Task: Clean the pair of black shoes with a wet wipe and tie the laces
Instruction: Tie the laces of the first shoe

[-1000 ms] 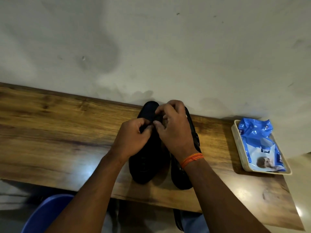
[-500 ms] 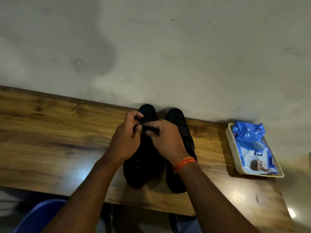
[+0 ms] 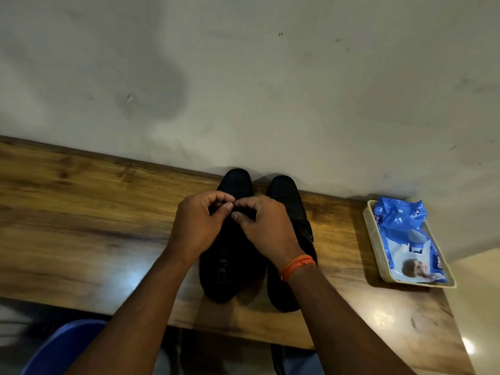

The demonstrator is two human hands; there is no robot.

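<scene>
The two black shoes (image 3: pixel 289 212) are stood side by side on the wooden table (image 3: pixel 81 212), toes to the wall, so the laces of the left one can be pinched by the left hand (image 3: pixel 198 226) and right hand (image 3: pixel 266 228), seemingly for tying.

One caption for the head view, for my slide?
Both hands work the laces of the left black shoe on a wooden table.
</scene>
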